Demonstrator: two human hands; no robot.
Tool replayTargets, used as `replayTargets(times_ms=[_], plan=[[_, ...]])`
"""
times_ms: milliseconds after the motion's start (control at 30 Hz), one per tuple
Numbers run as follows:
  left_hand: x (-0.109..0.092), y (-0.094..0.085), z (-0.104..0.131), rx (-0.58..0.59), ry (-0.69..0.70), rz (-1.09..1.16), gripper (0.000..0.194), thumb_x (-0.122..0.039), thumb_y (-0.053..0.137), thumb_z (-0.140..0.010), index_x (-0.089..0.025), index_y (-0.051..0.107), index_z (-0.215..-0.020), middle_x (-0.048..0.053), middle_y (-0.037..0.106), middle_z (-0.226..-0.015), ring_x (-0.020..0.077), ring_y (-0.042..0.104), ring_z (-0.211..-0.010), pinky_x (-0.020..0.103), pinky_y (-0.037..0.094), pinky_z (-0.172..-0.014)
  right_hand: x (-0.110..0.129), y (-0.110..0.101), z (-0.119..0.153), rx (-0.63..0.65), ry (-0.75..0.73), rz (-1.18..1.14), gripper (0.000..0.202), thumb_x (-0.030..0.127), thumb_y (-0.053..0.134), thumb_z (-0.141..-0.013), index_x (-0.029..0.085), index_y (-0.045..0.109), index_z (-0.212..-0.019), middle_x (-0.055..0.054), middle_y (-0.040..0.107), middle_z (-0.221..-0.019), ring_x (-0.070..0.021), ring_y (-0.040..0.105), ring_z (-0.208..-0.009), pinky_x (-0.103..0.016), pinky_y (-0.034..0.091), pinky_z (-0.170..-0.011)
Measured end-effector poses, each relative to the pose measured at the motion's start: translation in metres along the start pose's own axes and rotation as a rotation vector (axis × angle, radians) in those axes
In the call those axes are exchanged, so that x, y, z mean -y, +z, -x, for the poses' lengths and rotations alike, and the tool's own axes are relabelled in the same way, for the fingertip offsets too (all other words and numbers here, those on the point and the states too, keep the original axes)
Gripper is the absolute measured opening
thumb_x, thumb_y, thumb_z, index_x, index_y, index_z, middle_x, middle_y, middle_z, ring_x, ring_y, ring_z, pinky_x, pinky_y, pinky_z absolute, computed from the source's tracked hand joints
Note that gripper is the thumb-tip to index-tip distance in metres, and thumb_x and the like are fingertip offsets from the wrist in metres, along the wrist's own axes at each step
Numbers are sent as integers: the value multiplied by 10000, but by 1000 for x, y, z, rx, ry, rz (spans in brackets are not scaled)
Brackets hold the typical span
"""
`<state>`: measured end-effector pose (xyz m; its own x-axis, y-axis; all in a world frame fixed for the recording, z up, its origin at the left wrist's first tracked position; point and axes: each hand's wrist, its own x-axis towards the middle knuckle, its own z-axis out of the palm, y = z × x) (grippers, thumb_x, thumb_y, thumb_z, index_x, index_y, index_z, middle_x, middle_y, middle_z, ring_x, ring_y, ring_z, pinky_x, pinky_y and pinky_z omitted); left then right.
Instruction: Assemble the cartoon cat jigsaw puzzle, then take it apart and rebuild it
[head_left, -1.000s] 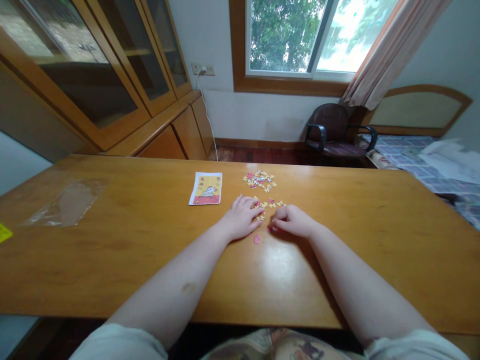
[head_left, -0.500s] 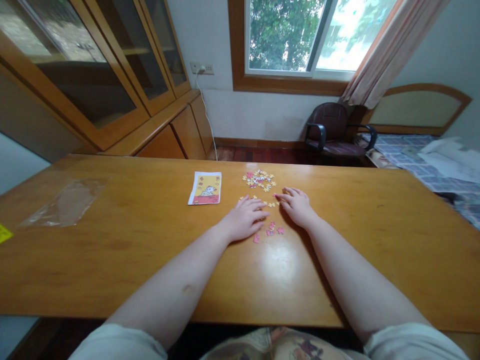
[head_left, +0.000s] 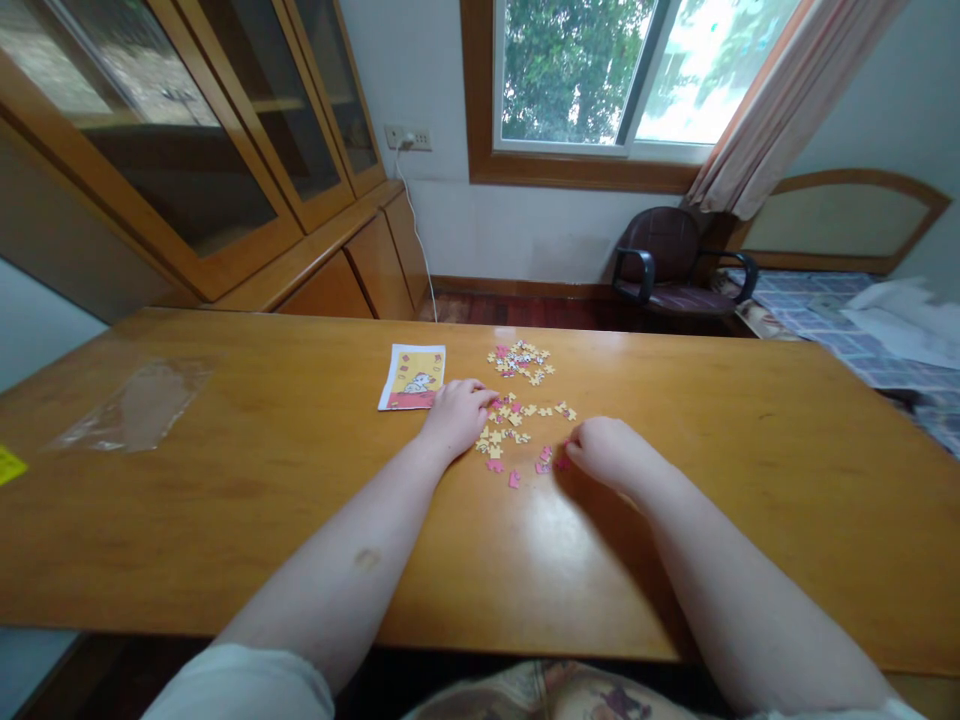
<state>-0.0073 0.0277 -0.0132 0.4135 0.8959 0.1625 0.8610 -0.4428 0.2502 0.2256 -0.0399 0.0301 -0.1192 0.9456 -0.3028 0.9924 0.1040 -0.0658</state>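
Observation:
My left hand [head_left: 459, 415] lies palm down on the table at the left of the middle puzzle pieces [head_left: 514, 418], fingers spread, its fingertips beside a pink piece. Over the table on the right, my right hand [head_left: 600, 450] is closed with its fingertips at a pink puzzle piece [head_left: 562, 463]; what the fingers pinch is too small to make out. Pink pieces [head_left: 514, 480] lie nearer me, between the hands. A pile of yellow and pink pieces [head_left: 520, 361] sits farther back. The picture card [head_left: 412, 378] with a white animal on it is beside my left hand.
A clear plastic bag [head_left: 142, 405] lies on the left of the wooden table [head_left: 300, 480], with something yellow [head_left: 10, 465] at the far left edge. Beyond the table are a glass-door cabinet [head_left: 262, 215], an armchair [head_left: 664, 255] and a bed [head_left: 817, 310].
My left hand has moved left, uncovering yellow and pink pieces and reaching the card. My right hand has come nearer to me and its fingers have closed.

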Motion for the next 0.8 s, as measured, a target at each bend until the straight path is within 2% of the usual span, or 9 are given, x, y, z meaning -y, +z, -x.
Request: replayTargets(times_ms=[67, 133, 200, 267, 333, 433, 600, 800], plan=[[-1, 2, 1, 2, 21, -22, 359, -205, 464, -860, -294, 682, -1131, 36, 627, -1157, 236, 520, -1060, 388, 397, -939, 10, 2, 1, -44, -131, -23, 308, 270, 449, -871, 187, 737, -802, -113, 702, -827, -209, 627, -773, -294, 422, -702], [0, 3, 1, 2, 28, -42, 360, -211, 476, -862, -313, 679, -1141, 34, 623, -1172, 243, 513, -1074, 397, 392, -944, 16, 9, -4, -203, -209, -25, 330, 293, 413, -909, 216, 719, -1004, -108, 687, -1019, -234, 593, -953, -341, 406, -847], [0, 4, 1, 11, 30, -61, 352, -216, 483, -863, -329, 686, -1128, 33, 619, -1186, 249, 508, -1085, 406, 387, -950, 18, 20, -13, -333, -239, -39, 400, 387, 410, -931, 268, 585, -1270, -101, 577, -1282, -275, 495, -1152, -417, 338, -981], [1, 5, 1, 23, 34, -73, 342, -218, 483, -867, -332, 697, -1108, 31, 618, -1195, 250, 505, -1091, 406, 385, -954, 17, 31, -23, -340, -251, -36, 482, 485, 440, -916, 316, 488, -1365, -101, 427, -1442, -323, 355, -1302, -503, 229, -1068], [0, 5, 1, 32, 38, -79, 337, -223, 479, -871, -325, 700, -1104, 31, 620, -1196, 246, 506, -1089, 400, 388, -954, 14, 40, -32, -315, -254, -50, 496, 529, 426, -914, 354, 466, -1376, -93, 337, -1501, -355, 262, -1361, -564, 162, -1085], [-1, 5, 1, 45, 34, -75, 339, -231, 472, -875, -316, 693, -1117, 30, 623, -1192, 241, 509, -1088, 390, 391, -957, 8, 43, -37, -296, -278, -96, 456, 518, 420, -920, 361, 514, -1337, -83, 340, -1500, -360, 230, -1380, -589, 137, -1091], [0, 5, 1, 55, -10, -89, 384, -242, 454, -874, -295, 642, -1205, 46, 592, -1246, 245, 485, -1146, 393, 369, -1004, 2, 37, -30, -331, -339, -153, 347, 449, 445, -925, 318, 665, -1159, -67, 462, -1416, -333, 287, -1354, -583, 152, -1099], [3, 3, 0, 47, -111, -148, 436, -228, 419, -870, -262, 597, -1267, 78, 545, -1315, 255, 457, -1209, 404, 339, -1046, 0, 38, -30, -384, -458, -192, 266, 375, 492, -911, 291, 716, -1028, -55, 544, -1338, -299, 383, -1290, -571, 216, -1082]])
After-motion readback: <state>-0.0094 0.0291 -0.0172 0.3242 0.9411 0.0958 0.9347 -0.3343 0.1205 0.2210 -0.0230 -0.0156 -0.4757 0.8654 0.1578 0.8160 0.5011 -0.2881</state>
